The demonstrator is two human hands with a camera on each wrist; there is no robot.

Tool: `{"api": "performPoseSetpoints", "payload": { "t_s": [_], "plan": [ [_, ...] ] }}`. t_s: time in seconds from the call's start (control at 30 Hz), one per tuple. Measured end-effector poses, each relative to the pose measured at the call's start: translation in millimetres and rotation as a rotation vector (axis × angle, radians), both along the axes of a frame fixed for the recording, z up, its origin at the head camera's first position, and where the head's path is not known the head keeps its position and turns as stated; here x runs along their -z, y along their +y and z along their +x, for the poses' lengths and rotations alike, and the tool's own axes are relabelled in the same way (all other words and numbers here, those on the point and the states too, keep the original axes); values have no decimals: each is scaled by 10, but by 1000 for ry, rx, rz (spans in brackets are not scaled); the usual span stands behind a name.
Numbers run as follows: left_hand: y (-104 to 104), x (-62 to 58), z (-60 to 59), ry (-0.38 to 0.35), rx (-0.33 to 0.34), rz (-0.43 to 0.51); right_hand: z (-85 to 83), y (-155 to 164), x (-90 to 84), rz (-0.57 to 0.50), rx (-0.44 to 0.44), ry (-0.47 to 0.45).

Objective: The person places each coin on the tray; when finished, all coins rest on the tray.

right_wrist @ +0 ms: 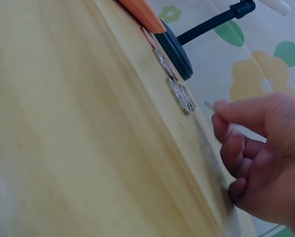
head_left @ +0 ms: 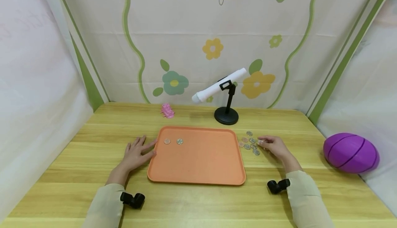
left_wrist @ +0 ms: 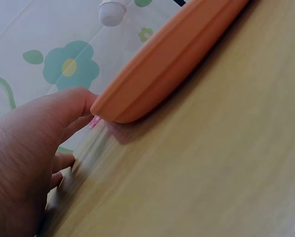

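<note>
An orange tray [head_left: 198, 159] lies on the wooden table. On it, toward the far left, are a copper-coloured coin [head_left: 167, 141] and a silver coin [head_left: 180, 141]. My left hand [head_left: 136, 154] rests at the tray's left edge with fingers spread, thumb and index finger touching the rim. Several coins [head_left: 247, 147] lie in a loose cluster just right of the tray. At the cluster's right side, my right hand [head_left: 276, 147] pinches a coin [right_wrist: 209, 105] between thumb and index finger. In the right wrist view that coin is off the table, its face mostly hidden.
Behind the tray, a white microphone [head_left: 218, 86] sits on a black stand [head_left: 226, 115]. A small pink toy [head_left: 168, 111] stands at the back left. On the far right lies a purple ball [head_left: 351, 152]. Patterned fabric [head_left: 192, 21] hangs behind the table.
</note>
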State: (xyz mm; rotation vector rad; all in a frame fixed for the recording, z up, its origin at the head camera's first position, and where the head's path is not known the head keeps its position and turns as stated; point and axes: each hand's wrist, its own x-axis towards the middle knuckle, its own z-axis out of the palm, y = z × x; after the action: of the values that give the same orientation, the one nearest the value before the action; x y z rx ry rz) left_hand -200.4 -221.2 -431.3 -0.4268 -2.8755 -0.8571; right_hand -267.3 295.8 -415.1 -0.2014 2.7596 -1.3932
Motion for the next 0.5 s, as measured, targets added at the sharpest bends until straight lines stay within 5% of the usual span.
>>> {"api": "performPoseSetpoints", "payload": {
  "t_s": [0.5],
  "plan": [
    [0, 10, 3, -8, -2, 2, -189, -565, -350, -214, -136, -86]
  ]
}}
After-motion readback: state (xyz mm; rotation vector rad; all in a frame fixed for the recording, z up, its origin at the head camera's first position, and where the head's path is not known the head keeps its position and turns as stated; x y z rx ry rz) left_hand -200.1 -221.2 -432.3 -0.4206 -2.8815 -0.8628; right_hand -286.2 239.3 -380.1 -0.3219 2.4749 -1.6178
